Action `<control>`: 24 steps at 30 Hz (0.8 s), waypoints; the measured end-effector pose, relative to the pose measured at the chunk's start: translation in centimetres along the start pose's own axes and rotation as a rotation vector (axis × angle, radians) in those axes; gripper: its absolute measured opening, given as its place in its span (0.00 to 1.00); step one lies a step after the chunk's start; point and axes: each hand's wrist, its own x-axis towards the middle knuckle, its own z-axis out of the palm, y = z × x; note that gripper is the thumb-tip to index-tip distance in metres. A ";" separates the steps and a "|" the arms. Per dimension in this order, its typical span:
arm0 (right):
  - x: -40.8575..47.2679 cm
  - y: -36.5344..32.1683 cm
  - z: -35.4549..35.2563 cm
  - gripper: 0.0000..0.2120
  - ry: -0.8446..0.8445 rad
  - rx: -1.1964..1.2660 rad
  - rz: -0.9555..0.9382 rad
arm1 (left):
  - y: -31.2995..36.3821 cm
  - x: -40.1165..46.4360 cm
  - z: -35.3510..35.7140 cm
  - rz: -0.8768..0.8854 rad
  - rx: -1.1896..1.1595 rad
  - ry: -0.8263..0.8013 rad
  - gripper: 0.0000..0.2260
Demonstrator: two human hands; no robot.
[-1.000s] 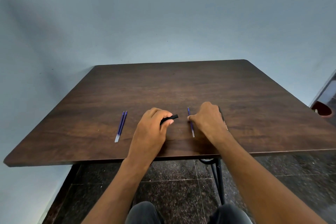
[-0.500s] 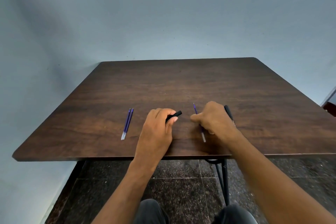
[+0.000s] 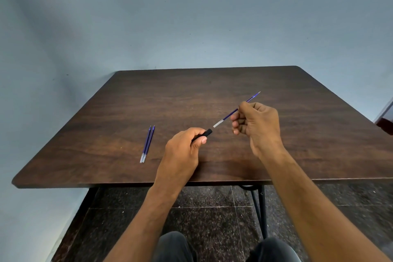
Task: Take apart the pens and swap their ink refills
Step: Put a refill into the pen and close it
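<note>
The right hand point(image 3: 258, 126) was down on the table point(image 3: 212, 91) before, and now it is up in the air with 1 blue refill point(image 3: 231, 114) pinched in its fingers. The refill lay flat on the table 1 second ago, and now it tilts, its pale end just off the open end of the black barrel point(image 3: 207, 133). The left hand point(image 3: 182, 151) has lifted the barrel a little too.
</note>
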 end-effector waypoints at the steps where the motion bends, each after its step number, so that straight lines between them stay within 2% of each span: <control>1: -0.1 0.1 0.1 0.09 -0.005 -0.006 0.006 | -0.1 0.0 0.0 -0.004 -0.006 -0.002 0.06; 8: -0.7 1.4 0.6 0.09 -0.071 -0.050 0.035 | -0.2 0.0 0.2 -0.006 -0.021 0.022 0.07; 18: -1.3 2.9 1.0 0.07 -0.268 -0.204 0.024 | -0.5 -0.1 0.4 0.039 -0.005 0.085 0.08; 24: -0.9 2.7 0.3 0.03 -0.146 -0.030 0.014 | -0.7 0.2 0.3 0.038 0.024 0.121 0.07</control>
